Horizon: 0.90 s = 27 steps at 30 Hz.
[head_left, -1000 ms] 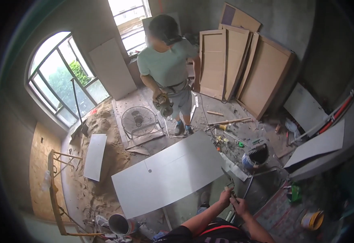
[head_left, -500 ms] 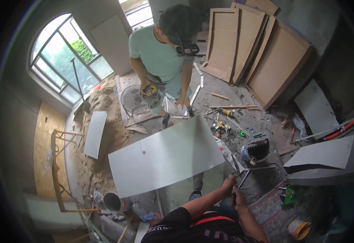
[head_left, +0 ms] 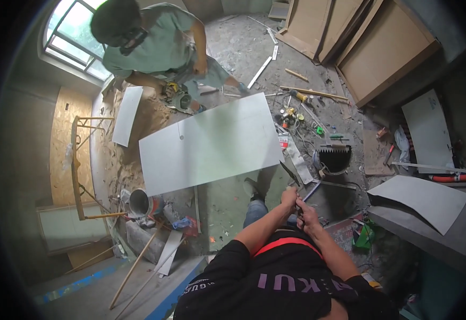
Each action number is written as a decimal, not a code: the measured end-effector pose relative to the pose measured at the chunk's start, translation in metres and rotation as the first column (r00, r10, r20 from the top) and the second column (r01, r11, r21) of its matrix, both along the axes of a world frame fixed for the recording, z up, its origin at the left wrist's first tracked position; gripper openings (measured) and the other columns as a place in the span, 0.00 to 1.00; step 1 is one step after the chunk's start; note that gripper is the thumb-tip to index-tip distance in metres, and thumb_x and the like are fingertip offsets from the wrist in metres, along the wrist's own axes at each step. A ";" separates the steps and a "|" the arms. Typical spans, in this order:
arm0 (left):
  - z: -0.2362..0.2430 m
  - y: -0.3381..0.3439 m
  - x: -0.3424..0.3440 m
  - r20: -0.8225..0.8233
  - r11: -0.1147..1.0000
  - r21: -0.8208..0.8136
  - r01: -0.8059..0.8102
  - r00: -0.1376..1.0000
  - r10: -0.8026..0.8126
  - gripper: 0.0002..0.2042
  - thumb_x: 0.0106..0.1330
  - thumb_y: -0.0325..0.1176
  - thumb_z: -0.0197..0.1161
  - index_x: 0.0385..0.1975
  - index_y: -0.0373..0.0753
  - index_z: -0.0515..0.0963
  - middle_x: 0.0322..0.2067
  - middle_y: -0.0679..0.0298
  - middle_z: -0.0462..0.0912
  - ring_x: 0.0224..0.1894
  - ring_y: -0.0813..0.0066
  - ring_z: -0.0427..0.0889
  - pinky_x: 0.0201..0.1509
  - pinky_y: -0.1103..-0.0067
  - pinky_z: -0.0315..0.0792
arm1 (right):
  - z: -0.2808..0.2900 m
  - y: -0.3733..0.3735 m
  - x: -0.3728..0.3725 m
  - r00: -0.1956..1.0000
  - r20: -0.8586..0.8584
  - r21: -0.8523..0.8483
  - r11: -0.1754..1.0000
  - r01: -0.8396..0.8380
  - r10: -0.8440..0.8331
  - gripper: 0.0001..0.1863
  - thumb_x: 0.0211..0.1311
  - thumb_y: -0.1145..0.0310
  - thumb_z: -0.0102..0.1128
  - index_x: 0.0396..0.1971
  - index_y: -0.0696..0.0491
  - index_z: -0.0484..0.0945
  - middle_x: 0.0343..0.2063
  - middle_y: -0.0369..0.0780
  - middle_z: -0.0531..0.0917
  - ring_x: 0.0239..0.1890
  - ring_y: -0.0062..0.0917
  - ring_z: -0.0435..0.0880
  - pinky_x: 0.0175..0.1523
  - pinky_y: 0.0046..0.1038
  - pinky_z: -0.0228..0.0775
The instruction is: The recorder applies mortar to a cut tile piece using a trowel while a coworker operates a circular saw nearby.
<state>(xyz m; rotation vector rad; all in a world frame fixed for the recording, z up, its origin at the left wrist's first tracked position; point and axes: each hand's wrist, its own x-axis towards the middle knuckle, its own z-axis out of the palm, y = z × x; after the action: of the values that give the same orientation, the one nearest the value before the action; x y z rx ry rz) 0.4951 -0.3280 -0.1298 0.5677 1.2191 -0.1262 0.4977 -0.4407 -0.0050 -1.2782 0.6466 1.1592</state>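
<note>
My left hand (head_left: 290, 197) is closed around a hand tool with a dark, narrow, pointed end (head_left: 288, 172); its exact kind cannot be made out. Right beside it, my right hand (head_left: 308, 214) is curled around a dark handle-like part, apparently of the same tool. Ahead and to the left lies a large white panel (head_left: 217, 144) with a small round hole near its far left side. Across the panel a co-worker (head_left: 153, 48) bends over, holding a yellow-and-grey power tool (head_left: 175, 96) near the panel's far edge.
A bucket with a notched trowel (head_left: 333, 160) and scattered tools (head_left: 291, 114) stand right of the panel. Large brown boards (head_left: 387, 48) lean at the back right. A bent white offcut (head_left: 419, 200) rests on a ledge at right. At left are a metal frame (head_left: 74, 170) and a tipped bucket (head_left: 139, 202).
My view has tilted lower. The co-worker has moved left and crouched from standing, lowering the power tool toward the panel's far left edge. My hands stay together around the tool.
</note>
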 end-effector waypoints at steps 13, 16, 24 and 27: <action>0.050 -0.014 0.039 0.223 0.968 -0.160 0.192 0.963 -0.154 0.10 0.70 0.42 0.63 0.31 0.45 0.73 0.22 0.70 0.74 0.20 0.76 0.73 0.25 0.76 0.70 | 0.016 -0.036 0.027 0.993 0.033 0.269 0.956 -0.114 0.110 0.32 0.72 0.32 0.53 0.24 0.48 0.70 0.14 0.33 0.68 0.11 0.24 0.70 0.17 0.28 0.58; 0.052 -0.016 0.038 0.221 0.970 -0.046 0.237 0.950 -0.221 0.12 0.70 0.44 0.63 0.30 0.43 0.76 0.22 0.68 0.75 0.21 0.75 0.74 0.26 0.75 0.69 | 0.021 -0.038 0.026 0.991 0.056 0.246 0.960 -0.134 0.124 0.34 0.71 0.31 0.53 0.19 0.47 0.67 0.12 0.32 0.66 0.10 0.24 0.70 0.17 0.29 0.58; 0.036 -0.043 0.033 0.241 0.983 -0.094 0.161 0.961 -0.134 0.11 0.70 0.43 0.63 0.31 0.43 0.76 0.22 0.68 0.74 0.20 0.75 0.74 0.24 0.74 0.70 | 0.013 -0.059 0.021 0.997 0.012 0.172 0.982 -0.081 0.080 0.32 0.72 0.35 0.57 0.18 0.45 0.64 0.11 0.30 0.62 0.09 0.23 0.66 0.15 0.28 0.56; 0.042 -0.044 0.037 0.257 0.977 -0.142 0.162 0.959 -0.122 0.11 0.70 0.42 0.62 0.31 0.44 0.74 0.21 0.68 0.73 0.18 0.73 0.73 0.24 0.72 0.71 | 0.017 -0.054 0.026 0.996 0.066 0.134 0.989 -0.062 0.054 0.32 0.72 0.36 0.58 0.18 0.44 0.64 0.11 0.30 0.62 0.07 0.23 0.64 0.14 0.28 0.54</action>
<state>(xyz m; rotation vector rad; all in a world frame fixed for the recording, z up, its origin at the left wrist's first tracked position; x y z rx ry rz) 0.5322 -0.3716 -0.0879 0.5119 0.9152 -0.2663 0.5235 -0.4946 0.0119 -1.2189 0.4796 1.1859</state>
